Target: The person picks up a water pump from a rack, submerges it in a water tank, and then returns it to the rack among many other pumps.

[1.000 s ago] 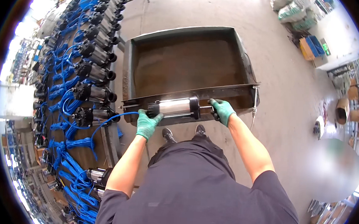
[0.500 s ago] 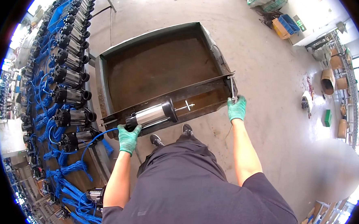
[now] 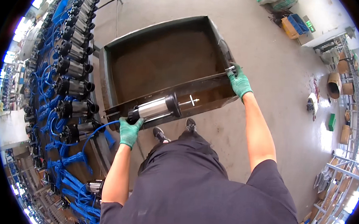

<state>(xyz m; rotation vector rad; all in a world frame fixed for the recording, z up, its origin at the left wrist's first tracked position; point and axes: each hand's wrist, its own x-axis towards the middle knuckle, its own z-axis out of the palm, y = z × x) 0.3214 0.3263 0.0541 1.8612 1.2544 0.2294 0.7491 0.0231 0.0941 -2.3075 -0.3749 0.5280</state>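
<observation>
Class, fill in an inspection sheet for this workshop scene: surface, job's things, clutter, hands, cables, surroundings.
Surface: bare grey concrete floor, stained in places.
Job's things: shiny steel cylindrical pump with black end caps, lying along the near rim of a big dark rectangular metal tank.
Clutter: nothing seen inside the tank.
Hands: left hand in a green glove grips the pump's end; right hand in a green glove holds the tank's right corner.
Cables: blue cable runs from the pump.
Surroundings: rows of similar pumps with blue cables on the left; boxes and shelving on the right.
</observation>
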